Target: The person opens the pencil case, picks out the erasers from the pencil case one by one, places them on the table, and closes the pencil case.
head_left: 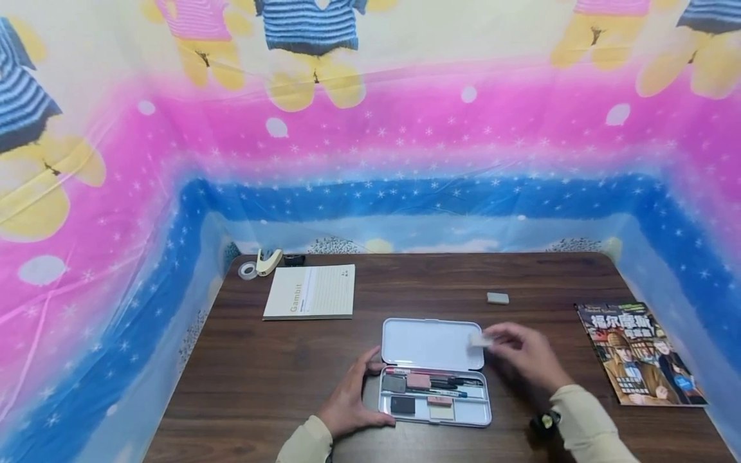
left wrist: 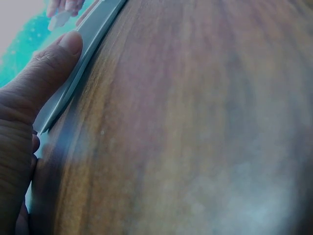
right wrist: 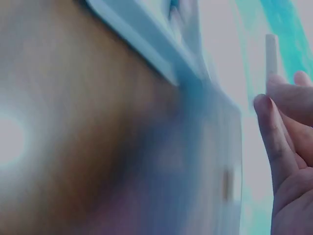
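Observation:
A white pencil case [head_left: 431, 342] lies opened out on the brown table, its lid folded back. My left hand [head_left: 352, 393] grips the case's left end, thumb at the front corner and fingers near the hinge; in the left wrist view the thumb [left wrist: 71, 44] lies along its edge. Between thumb and fingers, my right hand [head_left: 523, 354] pinches a small pale eraser [head_left: 478, 340], blurred over the lid's right edge. That eraser [right wrist: 271, 56] looks like a thin slab in the right wrist view. Inside the case are several pens [head_left: 457, 393], a pink eraser [head_left: 418, 382] and a dark block [head_left: 402, 405].
Another small pale eraser [head_left: 498, 298] lies behind the right hand. A notebook [head_left: 324, 292] sits at the back left, beside a cream stapler [head_left: 268, 262] and a tape roll [head_left: 247, 271]. To the right is a comic-style magazine [head_left: 642, 354]. Patterned cloth [head_left: 405, 193] surrounds the table.

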Demonstrator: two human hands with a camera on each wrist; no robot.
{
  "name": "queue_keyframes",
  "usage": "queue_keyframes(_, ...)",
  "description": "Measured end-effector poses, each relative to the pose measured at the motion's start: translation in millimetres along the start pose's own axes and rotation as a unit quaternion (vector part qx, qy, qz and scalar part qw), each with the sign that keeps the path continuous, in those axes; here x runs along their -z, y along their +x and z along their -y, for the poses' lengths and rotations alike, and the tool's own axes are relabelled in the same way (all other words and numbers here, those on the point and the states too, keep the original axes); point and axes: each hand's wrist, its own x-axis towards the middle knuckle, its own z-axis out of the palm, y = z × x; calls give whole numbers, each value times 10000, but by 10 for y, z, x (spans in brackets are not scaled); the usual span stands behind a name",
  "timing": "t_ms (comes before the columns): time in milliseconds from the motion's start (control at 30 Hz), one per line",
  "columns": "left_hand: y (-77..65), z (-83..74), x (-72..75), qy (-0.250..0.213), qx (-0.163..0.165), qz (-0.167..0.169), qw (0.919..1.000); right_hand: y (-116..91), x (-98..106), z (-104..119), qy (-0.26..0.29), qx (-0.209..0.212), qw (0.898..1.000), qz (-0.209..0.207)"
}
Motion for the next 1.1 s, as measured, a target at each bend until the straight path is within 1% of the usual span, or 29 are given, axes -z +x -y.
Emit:
queue_keyframes(67,-3,11,-4,6,-5,-4,10000,106,213,-145,-362,-81,9983,-455)
queue_keyframes(167,-4,27,-1,40,23,21,10000,271,480,-372,-844,-339,9917,-908)
queue_keyframes(233,-4,34,1,59,36,28,10000,377,611,-512,-1049,-468,9879,-1044)
queue_keyframes(367,-9,38,0,124,-13,9,9999,532,752,-750,-1363,-609,9837,-1007)
queue_keyframes(500,-18,40,-5,149,-125,-16,9998,611,787,-896,-1577,-634,9823,-788)
queue_keyframes(567,-21,42,-1,117,-49,12,9999,636,782,-938,-1611,-640,9822,-720)
queue_keyframes(700,-23,42,-12,46,115,73,9999,620,767,-975,-1583,-637,9824,-758)
queue_keyframes(800,-23,31,-13,48,39,49,10000,601,753,-979,-1594,-617,9819,-816)
queue_keyframes(900,-25,13,-5,74,-3,45,10000,589,743,-985,-1565,-689,9817,-839)
queue_keyframes(1033,-20,-4,6,76,162,105,9998,584,746,-995,-1382,-747,9845,-778)
queue_keyframes(1100,-13,-4,6,84,189,118,9997,582,760,-1003,-1300,-729,9862,-715)
